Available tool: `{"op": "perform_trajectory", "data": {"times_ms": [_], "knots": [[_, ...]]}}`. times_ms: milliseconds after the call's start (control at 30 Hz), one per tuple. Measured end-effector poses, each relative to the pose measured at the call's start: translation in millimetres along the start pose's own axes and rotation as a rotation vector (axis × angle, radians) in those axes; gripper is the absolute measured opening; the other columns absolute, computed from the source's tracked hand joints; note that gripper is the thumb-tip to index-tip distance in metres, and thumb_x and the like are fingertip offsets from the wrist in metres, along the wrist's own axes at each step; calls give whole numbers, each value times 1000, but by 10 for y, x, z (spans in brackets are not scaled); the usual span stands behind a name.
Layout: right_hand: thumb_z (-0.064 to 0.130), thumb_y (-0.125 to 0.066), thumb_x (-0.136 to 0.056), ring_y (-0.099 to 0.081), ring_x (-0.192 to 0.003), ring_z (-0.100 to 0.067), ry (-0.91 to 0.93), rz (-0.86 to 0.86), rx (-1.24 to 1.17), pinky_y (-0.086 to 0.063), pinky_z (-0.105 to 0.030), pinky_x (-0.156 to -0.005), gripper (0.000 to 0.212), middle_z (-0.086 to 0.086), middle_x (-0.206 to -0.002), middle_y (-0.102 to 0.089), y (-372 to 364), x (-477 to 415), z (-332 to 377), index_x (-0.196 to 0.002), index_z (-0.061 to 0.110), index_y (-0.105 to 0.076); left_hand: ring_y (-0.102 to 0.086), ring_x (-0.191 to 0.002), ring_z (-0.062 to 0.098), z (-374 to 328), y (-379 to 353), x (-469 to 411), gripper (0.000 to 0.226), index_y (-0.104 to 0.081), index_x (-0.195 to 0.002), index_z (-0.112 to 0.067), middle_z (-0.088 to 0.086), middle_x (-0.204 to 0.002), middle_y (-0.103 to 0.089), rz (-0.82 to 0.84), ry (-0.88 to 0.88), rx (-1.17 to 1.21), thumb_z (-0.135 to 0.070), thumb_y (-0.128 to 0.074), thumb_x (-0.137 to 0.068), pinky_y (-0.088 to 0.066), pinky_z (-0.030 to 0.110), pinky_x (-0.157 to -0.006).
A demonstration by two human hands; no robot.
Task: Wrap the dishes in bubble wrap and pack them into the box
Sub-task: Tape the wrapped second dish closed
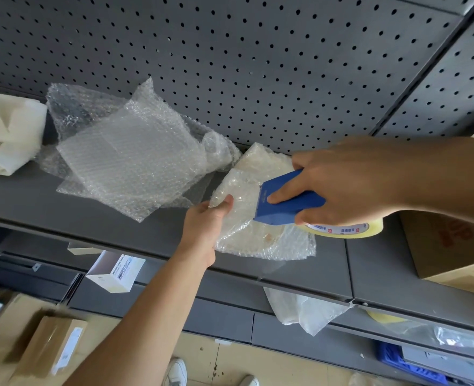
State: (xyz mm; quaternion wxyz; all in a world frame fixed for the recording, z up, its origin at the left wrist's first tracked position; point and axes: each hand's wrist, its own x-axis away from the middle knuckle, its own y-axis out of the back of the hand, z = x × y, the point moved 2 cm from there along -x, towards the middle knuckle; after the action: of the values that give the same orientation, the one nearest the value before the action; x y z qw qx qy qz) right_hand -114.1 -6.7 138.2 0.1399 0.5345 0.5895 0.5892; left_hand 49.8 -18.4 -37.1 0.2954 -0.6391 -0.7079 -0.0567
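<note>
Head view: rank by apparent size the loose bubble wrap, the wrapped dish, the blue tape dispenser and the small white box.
1. loose bubble wrap
2. wrapped dish
3. blue tape dispenser and small white box: they look alike. The box sits lower and farther from the camera, so I won't rank them.

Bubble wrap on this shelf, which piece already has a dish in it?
The bundle the left hand grips, with a pale dish showing through; the sheets to its left lie loose and empty.

Grey pegboard wall (258, 51) behind a grey metal shelf (63, 201); folded white sheets (10, 135) at its left end; small white carton (113, 271) lower down; blue crate (411, 366) bottom right.
</note>
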Motion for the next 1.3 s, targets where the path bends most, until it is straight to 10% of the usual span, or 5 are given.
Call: {"op": "perform_trajectory", "data": {"times_ms": [600, 800, 933, 1067, 1300], "knots": [[66, -39, -94, -42, -70, -3, -29, 58, -27, -37, -30, -64, 45, 13, -97, -39, -71, 133, -59, -138, 73, -29, -64, -81, 12, -37, 116, -86, 18, -71, -88, -15, -5, -87, -72, -41, -38, -292, -33, -75, -92, -44, 25, -68], [63, -46, -91, -45, -72, 0, 9, 35, -63, -44, -30, -72, 40, 20, -87, -46, 84, 96, -23, -130, 71, -42, -62, -88, 14, 46, 53, -50, 41, -52, -121, -12, 1, -109, -64, -133, -299, -618, -37, -70, -94, -44, 19, -66], [63, -48, -90, -50, -79, 2, 25, 42, -82, -49, -32, -80, 38, 25, -86, -52, 144, 53, -9, -127, 69, -47, -52, -110, 30, 67, 128, 292, 40, -53, -124, -1, 13, -120, -55, -446, -952, -804, -12, -72, -90, -45, 37, -95], [61, -53, -90, -54, -84, 0, 22, 67, -159, -45, -25, -72, 38, 29, -85, -52, 171, -9, -27, -128, 64, -52, -51, -86, 21, 531, 70, 791, 16, -64, -93, -15, -1, -93, -59, -14, -1361, -947, -2, -60, -85, -40, 34, -80], [57, -58, -91, -53, -81, 6, 27, 112, -197, -43, -21, -69, 35, 32, -88, -56, 267, -53, -5, -127, 58, -58, -41, -143, 32, 1025, -495, 605, 85, -41, -151, -10, 12, -153, -45, 209, -1153, -1500, -51, -75, -85, -40, 47, -115]]}}
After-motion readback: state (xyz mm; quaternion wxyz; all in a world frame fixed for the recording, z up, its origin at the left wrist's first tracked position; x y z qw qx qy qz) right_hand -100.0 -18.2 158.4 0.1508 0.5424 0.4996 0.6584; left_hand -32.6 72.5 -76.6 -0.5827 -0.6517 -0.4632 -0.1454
